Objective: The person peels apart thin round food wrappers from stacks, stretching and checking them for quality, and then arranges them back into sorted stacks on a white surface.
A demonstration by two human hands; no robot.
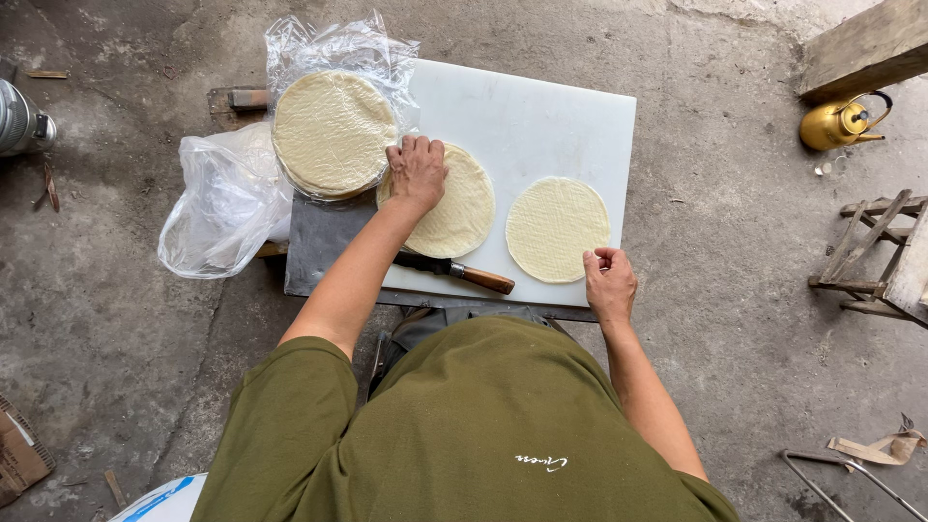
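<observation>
Two thin round pale wrappers lie on a white cutting board (541, 116). My left hand (417, 170) rests palm down on the upper left edge of the left wrapper (459, 208). My right hand (608, 280) pinches the lower right edge of the right wrapper (556, 227) with curled fingers. A stack of the same round wrappers (332, 130) sits on clear plastic at the board's far left corner. A knife with a wooden handle (454, 270) lies along the board's near edge, under my left forearm.
A crumpled clear plastic bag (217, 208) lies left of the board. A brass kettle (839, 123) stands at the right beside a wooden beam (860, 48). A wooden stool frame (880, 251) sits at far right. A metal pot (19, 121) is at the left edge.
</observation>
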